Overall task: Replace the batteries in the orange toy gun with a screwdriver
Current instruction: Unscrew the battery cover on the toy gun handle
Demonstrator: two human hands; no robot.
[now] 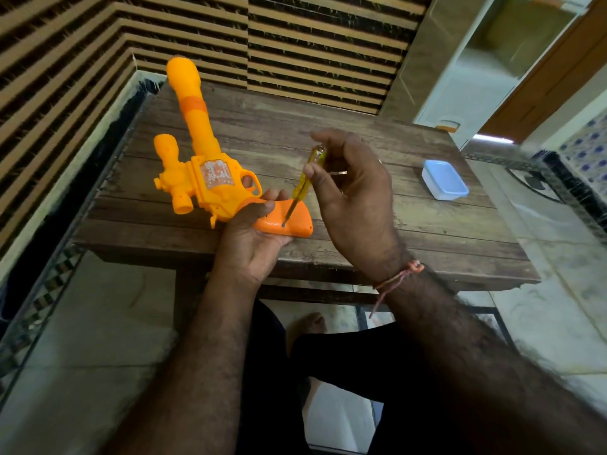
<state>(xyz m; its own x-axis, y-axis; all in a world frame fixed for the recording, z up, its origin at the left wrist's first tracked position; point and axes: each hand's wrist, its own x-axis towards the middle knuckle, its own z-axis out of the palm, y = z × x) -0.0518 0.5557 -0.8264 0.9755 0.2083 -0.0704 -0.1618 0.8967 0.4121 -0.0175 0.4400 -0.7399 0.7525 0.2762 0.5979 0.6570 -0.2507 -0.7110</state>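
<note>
The orange toy gun (pixel 200 165) lies on the wooden table (pixel 377 198), its barrel pointing away from me and its darker orange grip toward me. My left hand (pixel 251 238) grips the gun's grip from below, thumb over its top. My right hand (pixel 351 192) pinches the yellow see-through handle of a screwdriver (pixel 307 178) between thumb and fingers. The screwdriver stands nearly upright, and its metal tip sits on a screw hole in the grip's side panel.
A small white box with a pale blue lid (pixel 445 179) stands at the table's right side. A striped slatted wall runs behind the table. My legs and a bare foot (pixel 312 323) are under the table's near edge. Marble floor surrounds the table.
</note>
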